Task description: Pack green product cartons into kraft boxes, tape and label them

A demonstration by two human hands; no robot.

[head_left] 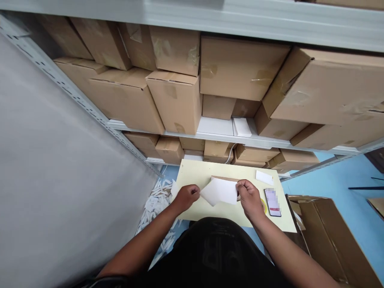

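A white sheet of paper [221,191] is stretched between my two hands above the pale yellow table [195,170]. At its left corner, my left hand [188,195] is closed in a pinch. The fingers of my right hand [248,195] grip its right edge. Part of a brown cardboard piece [223,177] shows behind the sheet; the paper hides most of it. Beside my right wrist lies a yellow roll of tape [264,205], partly covered. A phone [272,202] with a lit screen rests to the right.
A small white box or pad [264,177] lies at the table's back right. Metal shelves [210,127] with several cardboard boxes [177,100] rise behind. White paper strips [156,204] litter the floor at left. A large open carton [330,236] stands at right.
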